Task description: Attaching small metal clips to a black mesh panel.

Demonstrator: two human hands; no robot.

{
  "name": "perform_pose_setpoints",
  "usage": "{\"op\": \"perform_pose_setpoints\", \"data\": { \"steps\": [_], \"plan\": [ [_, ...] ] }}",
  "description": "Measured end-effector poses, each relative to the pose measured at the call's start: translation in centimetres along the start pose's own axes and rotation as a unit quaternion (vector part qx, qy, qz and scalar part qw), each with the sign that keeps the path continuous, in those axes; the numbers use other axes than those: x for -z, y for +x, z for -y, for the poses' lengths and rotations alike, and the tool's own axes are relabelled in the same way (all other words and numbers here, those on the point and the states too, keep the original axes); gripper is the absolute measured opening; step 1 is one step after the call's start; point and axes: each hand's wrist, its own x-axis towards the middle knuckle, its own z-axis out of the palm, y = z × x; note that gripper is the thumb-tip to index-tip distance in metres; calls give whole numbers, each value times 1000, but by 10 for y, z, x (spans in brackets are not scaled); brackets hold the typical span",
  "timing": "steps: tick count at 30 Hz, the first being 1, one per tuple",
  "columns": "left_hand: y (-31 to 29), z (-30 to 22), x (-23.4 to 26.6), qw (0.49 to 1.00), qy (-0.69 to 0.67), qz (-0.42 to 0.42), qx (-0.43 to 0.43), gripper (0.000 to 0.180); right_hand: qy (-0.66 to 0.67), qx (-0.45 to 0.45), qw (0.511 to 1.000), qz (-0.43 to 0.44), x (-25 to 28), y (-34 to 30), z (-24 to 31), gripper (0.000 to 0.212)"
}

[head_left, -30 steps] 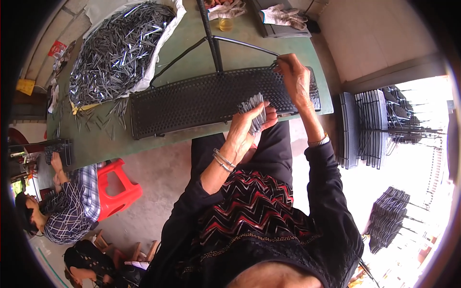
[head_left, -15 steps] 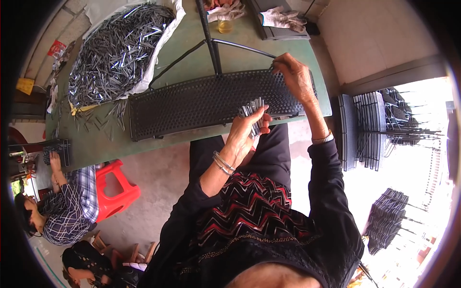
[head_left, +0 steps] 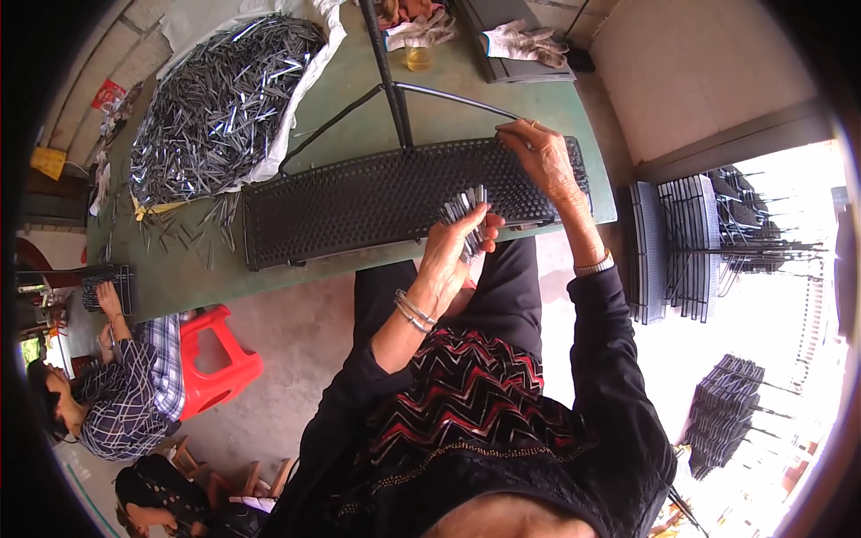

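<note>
A long black perforated metal panel [head_left: 350,199] lies across the near side of the table, joined to a black branching rod [head_left: 401,117] at its far edge. Over the panel's near edge, my left hand [head_left: 448,251] is closed round a bundle of thin, short metal strips [head_left: 464,206], whose ends stick out above the fingers. My right hand [head_left: 545,163] is at the panel's far edge, towards its right end. Its thumb and fingertips are pinched together; whatever is between them is too small to make out.
A white sack [head_left: 300,94] on the green table [head_left: 242,291] holds a heap of similar strips [head_left: 229,99]; loose ones lie beside it. Gloves [head_left: 525,43] and a glass [head_left: 418,59] are farther back. Perforated panels [head_left: 691,247] stand at right. A co-worker [head_left: 121,394] sits left, near a red stool [head_left: 224,359].
My right hand has shifted slightly left and down along the panel's far edge, its fingers still pinched. The left hand keeps its bundle of strips almost in place.
</note>
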Motion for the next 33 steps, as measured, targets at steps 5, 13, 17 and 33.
{"op": "perform_pose_setpoints", "data": {
  "steps": [5,13,17,33],
  "plan": [
    [3,1,2,1000,2,-6,3,18,-51,72,996,4,-2,-4,1,12],
    [0,-2,2,1000,30,2,-1,19,-151,-43,987,-36,-10,-10,3,16],
    [0,-3,0,1000,30,3,-2,19,-192,-73,977,-50,-9,-12,13,18],
    [6,-1,0,1000,-1,-15,-12,27,139,-233,960,-63,15,-31,45,14]
  ]
}}
